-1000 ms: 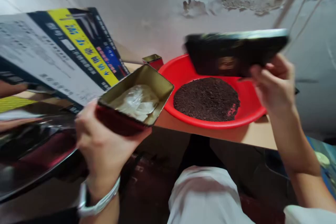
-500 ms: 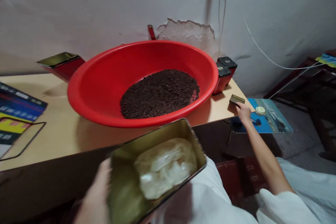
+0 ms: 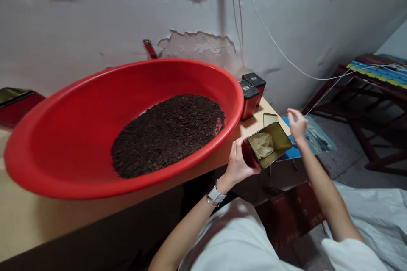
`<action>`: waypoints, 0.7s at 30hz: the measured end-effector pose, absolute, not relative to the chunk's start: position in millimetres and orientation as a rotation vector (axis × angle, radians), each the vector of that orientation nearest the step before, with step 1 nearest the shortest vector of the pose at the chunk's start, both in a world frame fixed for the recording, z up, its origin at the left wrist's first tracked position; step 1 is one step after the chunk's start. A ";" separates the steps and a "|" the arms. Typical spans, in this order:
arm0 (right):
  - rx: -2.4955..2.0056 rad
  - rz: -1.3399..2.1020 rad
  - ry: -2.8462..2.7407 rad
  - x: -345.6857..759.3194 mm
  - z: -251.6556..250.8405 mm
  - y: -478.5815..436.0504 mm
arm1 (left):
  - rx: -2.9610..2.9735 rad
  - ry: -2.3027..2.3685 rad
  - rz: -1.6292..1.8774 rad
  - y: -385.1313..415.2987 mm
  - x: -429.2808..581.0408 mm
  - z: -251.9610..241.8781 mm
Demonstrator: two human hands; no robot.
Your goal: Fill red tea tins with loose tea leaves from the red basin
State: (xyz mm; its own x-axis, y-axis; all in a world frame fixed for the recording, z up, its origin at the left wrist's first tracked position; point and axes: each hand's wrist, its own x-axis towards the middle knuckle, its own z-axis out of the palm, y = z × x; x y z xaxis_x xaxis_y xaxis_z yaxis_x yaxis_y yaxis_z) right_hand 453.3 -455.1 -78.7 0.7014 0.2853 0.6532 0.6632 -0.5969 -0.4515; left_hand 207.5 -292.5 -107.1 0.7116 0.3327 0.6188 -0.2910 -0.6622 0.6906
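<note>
My left hand [image 3: 238,163], with a watch on its wrist, is closed around a red tin [image 3: 251,155]. The tin tilts so that its gold-coloured inside faces me, and a crumpled clear plastic bag [image 3: 262,145] lies in it. Just right of the tin, my right hand [image 3: 298,127] is raised in the air, fingers loosely bent and apart, with nothing visible in them. Behind the tin, a tin lid [image 3: 270,119] rests on the table near its right end. A large red basin [image 3: 73,135] with dark loose leaves, probably tea [image 3: 171,135], stands left of my hands.
Two red tins with black lids [image 3: 249,93] stand beside the basin's right rim. Another open tin [image 3: 19,108] leans at the far left. A blue picture-topped small table [image 3: 321,135] and a dark wooden rack [image 3: 352,106] are to the right. White cables [image 3: 276,46] hang along the wall.
The tin in my left hand has moved away from me and right, towards the table's end. My right hand has let go of the lid and lifted off it. The view has shifted right.
</note>
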 end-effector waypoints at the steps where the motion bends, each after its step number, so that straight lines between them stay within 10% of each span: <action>1: -2.078 -0.729 -0.738 441.1 -57.8 -461.5 | 2.092 0.012 0.972 -291.9 215.6 -108.4; 7: -2.469 -0.063 -1.685 367.6 2.0 -445.1 | 2.135 -0.030 1.043 -298.2 251.1 -118.9; 21: -2.374 -0.210 -1.442 406.5 22.6 -416.1 | 1.858 0.258 0.845 -288.6 279.0 -147.4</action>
